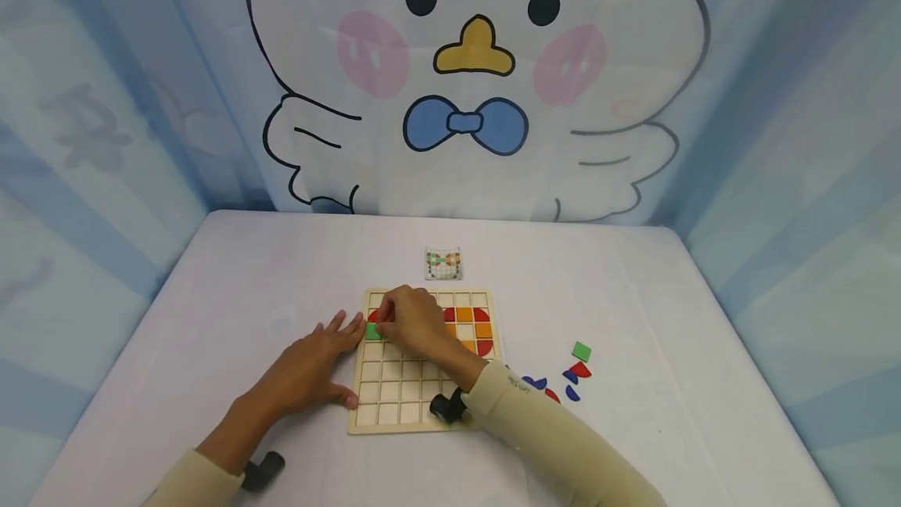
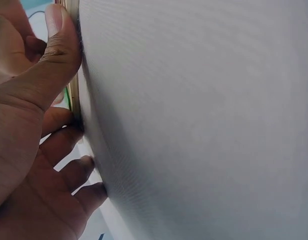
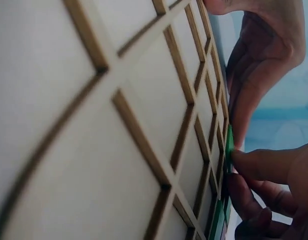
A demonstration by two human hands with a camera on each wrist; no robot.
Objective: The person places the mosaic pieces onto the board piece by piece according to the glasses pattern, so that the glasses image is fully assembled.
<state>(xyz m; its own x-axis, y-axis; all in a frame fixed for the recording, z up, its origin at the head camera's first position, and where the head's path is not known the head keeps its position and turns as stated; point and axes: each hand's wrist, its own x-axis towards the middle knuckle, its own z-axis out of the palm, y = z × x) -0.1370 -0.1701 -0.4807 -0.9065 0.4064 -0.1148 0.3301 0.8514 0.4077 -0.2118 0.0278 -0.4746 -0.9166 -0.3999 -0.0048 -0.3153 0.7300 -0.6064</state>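
Note:
A light wooden grid board (image 1: pixel 389 392) lies on the table, with red, orange and green pieces in its upper cells. My left hand (image 1: pixel 310 370) rests at its left edge, fingers spread and thumb against the side; the left wrist view shows the thumb (image 2: pixel 59 50) along the edge. My right hand (image 1: pixel 415 323) reaches over the board's upper left, thumb and fingertips pinching at a green square tile (image 3: pixel 229 142) low on the grid. Another green piece (image 3: pixel 217 220) shows below these fingertips. The right hand hides several cells in the head view.
Beyond the board lies a small pattern card (image 1: pixel 443 264). To the right are loose pieces: a green square (image 1: pixel 581 351), a red piece (image 1: pixel 580 369) and several blue ones, partly beside the right sleeve (image 1: pixel 549 429). A patterned curtain (image 1: pixel 464 178) hangs behind the table.

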